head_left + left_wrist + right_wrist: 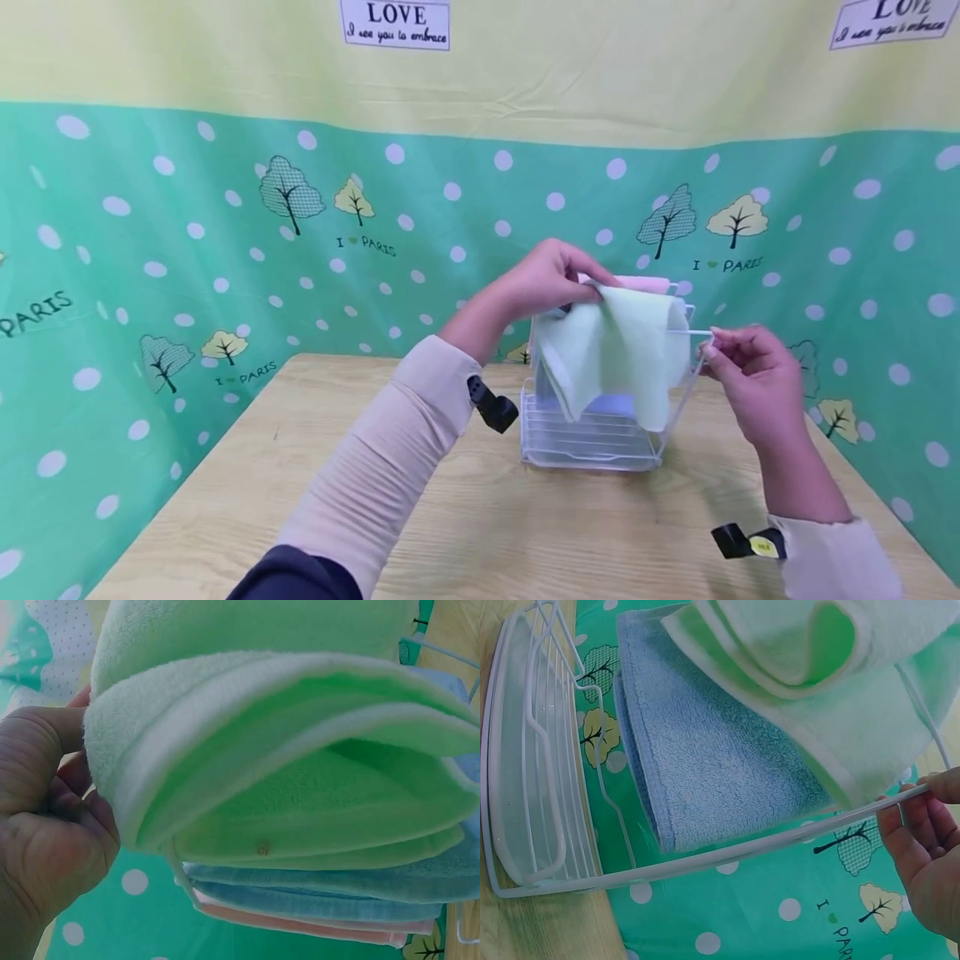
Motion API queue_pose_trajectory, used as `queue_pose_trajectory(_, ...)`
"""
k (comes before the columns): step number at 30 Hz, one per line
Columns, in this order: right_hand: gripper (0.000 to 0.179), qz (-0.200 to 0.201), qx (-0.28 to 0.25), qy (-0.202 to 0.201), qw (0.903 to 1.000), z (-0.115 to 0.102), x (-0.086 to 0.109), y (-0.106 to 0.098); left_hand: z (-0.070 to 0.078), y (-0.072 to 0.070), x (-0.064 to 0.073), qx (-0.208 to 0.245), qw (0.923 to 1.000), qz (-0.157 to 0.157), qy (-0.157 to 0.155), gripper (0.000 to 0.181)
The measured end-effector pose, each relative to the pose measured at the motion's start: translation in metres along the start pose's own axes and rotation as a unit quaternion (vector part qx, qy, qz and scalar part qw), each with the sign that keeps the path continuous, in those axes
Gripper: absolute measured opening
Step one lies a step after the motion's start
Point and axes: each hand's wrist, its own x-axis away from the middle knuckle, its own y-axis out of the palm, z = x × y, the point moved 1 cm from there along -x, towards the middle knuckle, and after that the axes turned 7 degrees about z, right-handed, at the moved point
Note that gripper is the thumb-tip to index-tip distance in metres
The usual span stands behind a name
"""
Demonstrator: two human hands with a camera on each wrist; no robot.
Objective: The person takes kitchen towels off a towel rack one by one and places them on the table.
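A pale green towel (637, 342) drapes in loose folds over the upper bar of a small white wire rack (592, 461). My left hand (543, 279) pinches the towel's top edge between thumb and fingers; the left wrist view shows the folded layers of the green towel (300, 780) from the side. My right hand (761, 379) holds the upper right corner of the rack's frame, its thumb and fingers on the white rod (802, 831). Behind the green towel hangs a folded blue towel (712, 742). Farther back is a pink towel (647, 284), mostly hidden.
The rack stands on a light wooden table (337, 467), with a shallow tray (517, 750) at its base. A green and yellow printed curtain (412, 250) hangs round the back and sides. Each wrist carries a small black camera (492, 407).
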Motion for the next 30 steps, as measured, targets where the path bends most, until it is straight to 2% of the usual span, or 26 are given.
queue_pose_trajectory(5,0.019,-0.004,0.021,-0.006,0.9998,0.000,0.001,0.000,-0.004,-0.002,0.004,0.034,0.9994,0.011,0.003,0.020)
queue_pose_trajectory(11,0.020,-0.001,0.018,-0.011,0.9998,-0.001,-0.001,0.000,0.001,-0.010,0.008,0.091,0.9940,0.042,0.043,0.021)
queue_pose_trajectory(14,0.021,-0.005,0.000,-0.010,0.9999,-0.001,-0.001,0.003,0.002,-0.016,0.012,0.124,0.9880,0.062,0.067,0.021)
queue_pose_trajectory(23,0.016,-0.012,-0.011,-0.030,0.9994,0.001,-0.001,0.004,0.001,-0.032,0.016,0.203,0.9686,0.111,0.091,0.021)
queue_pose_trajectory(30,0.018,-0.010,-0.019,-0.021,0.9995,0.001,0.000,-0.001,-0.004,-0.044,0.023,0.265,0.9491,0.123,0.118,0.027)
